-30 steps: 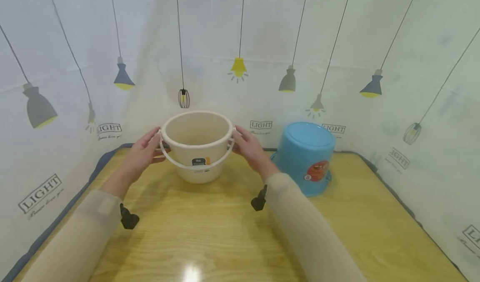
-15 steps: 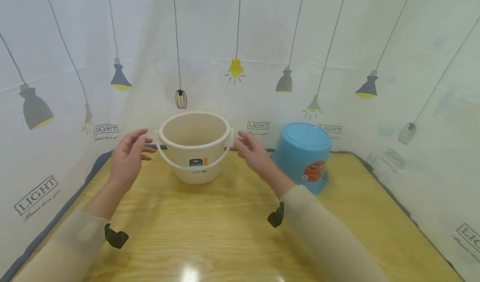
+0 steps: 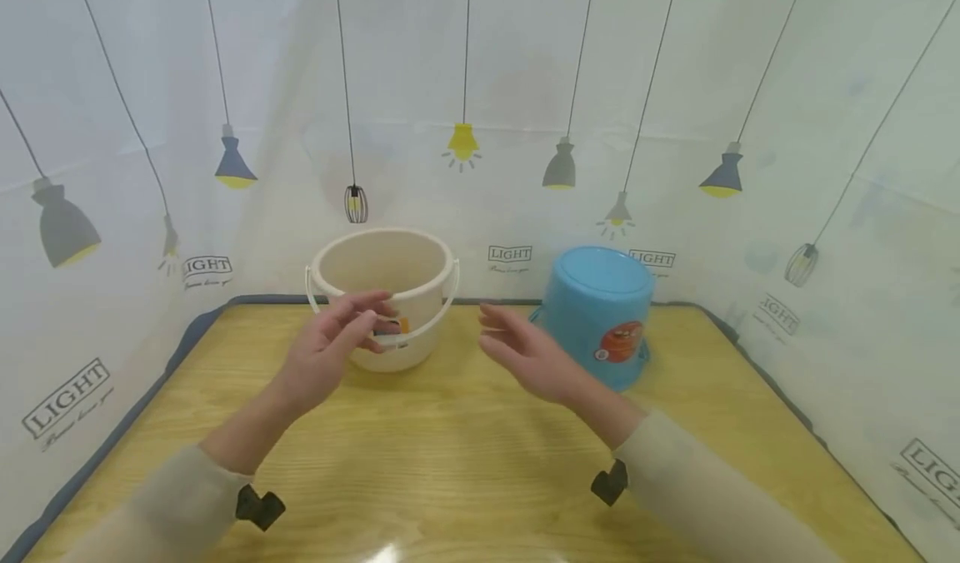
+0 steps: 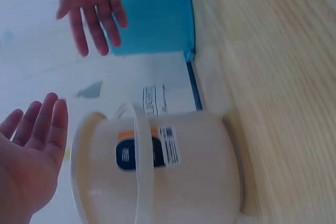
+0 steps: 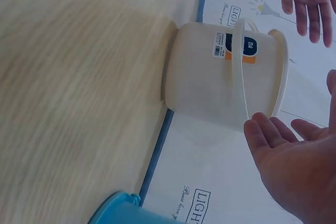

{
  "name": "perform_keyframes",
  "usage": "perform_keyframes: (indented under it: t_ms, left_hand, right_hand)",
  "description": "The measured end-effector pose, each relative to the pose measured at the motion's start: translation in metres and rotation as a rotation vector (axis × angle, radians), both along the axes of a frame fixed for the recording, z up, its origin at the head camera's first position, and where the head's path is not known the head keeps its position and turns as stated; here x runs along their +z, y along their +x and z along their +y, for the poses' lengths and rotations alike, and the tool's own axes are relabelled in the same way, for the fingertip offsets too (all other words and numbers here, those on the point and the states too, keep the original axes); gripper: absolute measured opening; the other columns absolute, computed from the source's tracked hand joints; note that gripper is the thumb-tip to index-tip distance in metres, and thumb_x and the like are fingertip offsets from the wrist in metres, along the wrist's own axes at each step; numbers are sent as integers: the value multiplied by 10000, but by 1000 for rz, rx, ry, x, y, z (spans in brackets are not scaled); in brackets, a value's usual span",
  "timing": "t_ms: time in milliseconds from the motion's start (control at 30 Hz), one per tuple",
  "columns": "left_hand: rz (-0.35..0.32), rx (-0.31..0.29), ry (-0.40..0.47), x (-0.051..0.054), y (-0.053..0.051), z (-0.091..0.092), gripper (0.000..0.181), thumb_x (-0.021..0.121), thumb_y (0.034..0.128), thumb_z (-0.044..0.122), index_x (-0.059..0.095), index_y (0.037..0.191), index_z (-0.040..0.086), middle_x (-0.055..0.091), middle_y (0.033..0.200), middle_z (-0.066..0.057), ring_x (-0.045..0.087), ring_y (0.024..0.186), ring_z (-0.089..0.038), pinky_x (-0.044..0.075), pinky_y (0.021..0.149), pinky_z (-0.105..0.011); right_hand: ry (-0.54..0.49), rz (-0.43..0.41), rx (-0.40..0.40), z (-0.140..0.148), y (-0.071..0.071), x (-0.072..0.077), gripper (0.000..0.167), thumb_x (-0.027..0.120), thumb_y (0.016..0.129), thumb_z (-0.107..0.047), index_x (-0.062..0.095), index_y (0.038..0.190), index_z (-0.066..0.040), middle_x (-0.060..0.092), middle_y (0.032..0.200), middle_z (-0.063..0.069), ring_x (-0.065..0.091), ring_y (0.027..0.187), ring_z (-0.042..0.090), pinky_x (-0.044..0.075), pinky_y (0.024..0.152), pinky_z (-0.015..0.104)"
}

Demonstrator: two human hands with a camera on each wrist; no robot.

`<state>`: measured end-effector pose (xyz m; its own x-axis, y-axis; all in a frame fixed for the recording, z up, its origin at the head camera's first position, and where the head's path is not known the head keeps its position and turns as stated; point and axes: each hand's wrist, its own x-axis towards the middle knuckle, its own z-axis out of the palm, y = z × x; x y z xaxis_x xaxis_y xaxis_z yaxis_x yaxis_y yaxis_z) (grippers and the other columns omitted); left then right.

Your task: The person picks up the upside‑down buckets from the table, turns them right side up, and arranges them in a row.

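Note:
A cream bucket [image 3: 408, 309] stands upright at the back of the table, its mouth up and its white handle [image 3: 442, 313] hanging down across the front. My left hand [image 3: 322, 351] is in front of the bucket, fingers loosely bent and holding nothing; in the left wrist view a gap shows between the hand [image 4: 31, 156] and the bucket wall. Between the two buckets my right hand [image 3: 528, 355] hovers with relaxed fingers, also holding nothing. A blue bucket [image 3: 592, 321] stands upside down to the right, a red label on its side.
The wooden table [image 3: 450, 463] has a dark blue edge strip along the back. Behind it hangs a white curtain [image 3: 510, 63] printed with lamps and the word LIGHT. Black cameras [image 3: 260, 506] sit on both wrists.
Both hands have let go of the cream bucket's sides. The left hand first drew out to the left, then came in front of the bucket; the right hand pulled back toward me.

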<state>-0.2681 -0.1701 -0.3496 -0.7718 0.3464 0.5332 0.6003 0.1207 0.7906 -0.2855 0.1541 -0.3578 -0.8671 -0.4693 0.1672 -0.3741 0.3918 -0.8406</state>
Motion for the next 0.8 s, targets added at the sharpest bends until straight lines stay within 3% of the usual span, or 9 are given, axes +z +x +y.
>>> perform_keyframes:
  t_ms: [200,267,400,567,800]
  left_hand:
    - [-24,-128,-171,-11,12,34,417,491,1166,131,545,1573,60,660,1480,-173,691,1323,-275,621,1075,-340]
    - [-14,-156,-232,-15,14,44,433,504,1167,163,533,1594,93,640,1536,-150,669,1366,-349,596,1116,-374]
    - [-1,-215,-317,-23,16,60,470,504,1174,238,502,1631,130,584,1631,-100,643,1421,-340,566,1137,-438]
    - [-50,-278,-373,-29,17,78,517,521,1172,321,471,1660,160,516,1694,-64,583,1493,-323,544,1182,-482]
    - [-69,-287,-472,-39,14,96,589,552,1159,381,431,1689,154,464,1732,-63,516,1548,-298,509,1234,-521]
  right_hand:
    - [67,11,21,20,19,-7,650,586,1150,-367,361,1719,-148,475,1721,137,543,1535,371,488,1250,576]
    - [83,6,32,27,24,-10,658,588,1149,-378,360,1719,-144,472,1723,144,539,1536,383,475,1257,589]
    - [119,0,47,39,31,-18,673,595,1143,-404,364,1716,-138,469,1721,156,527,1544,391,455,1269,601]
    - [170,31,64,56,38,-28,663,582,1151,-388,371,1706,-94,463,1717,190,522,1540,417,444,1268,629]
    - [202,30,76,80,46,-37,625,579,1156,-354,395,1691,-88,460,1715,206,518,1533,447,449,1251,657]
